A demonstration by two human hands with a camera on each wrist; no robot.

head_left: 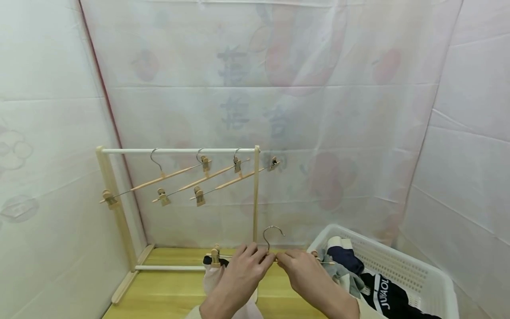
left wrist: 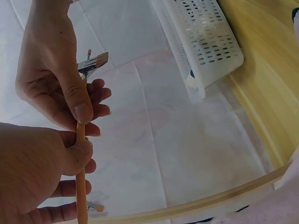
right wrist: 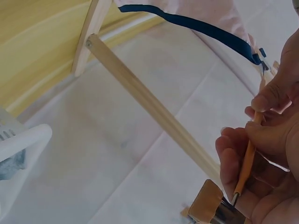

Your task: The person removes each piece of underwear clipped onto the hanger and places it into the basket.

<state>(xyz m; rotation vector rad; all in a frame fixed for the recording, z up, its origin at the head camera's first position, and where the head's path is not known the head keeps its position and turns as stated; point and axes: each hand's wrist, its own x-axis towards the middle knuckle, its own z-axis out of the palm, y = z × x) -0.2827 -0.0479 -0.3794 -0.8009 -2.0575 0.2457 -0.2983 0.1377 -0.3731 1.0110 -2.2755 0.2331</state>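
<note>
Both hands pinch the wooden bar of a clip hanger (left wrist: 81,196) close to its middle, in front of the rack; its metal hook stands up between them. My left hand (head_left: 245,277) is on the left half of the bar and my right hand (head_left: 312,281) on the right half, thumbs almost meeting. A pale pink garment (right wrist: 205,11) with a dark blue waistband hangs from the left clip (head_left: 215,257), partly hidden by the left hand. The right-end clip (right wrist: 206,203) shows nothing in it in the right wrist view.
A wooden rack (head_left: 256,195) with a white top rail (head_left: 179,151) carries 3 clip hangers without clothes, at the left. On the right stands a white plastic basket (head_left: 418,261) with folded dark, grey and white garments (head_left: 346,259). Beneath is a yellow wood-grain table (head_left: 171,292).
</note>
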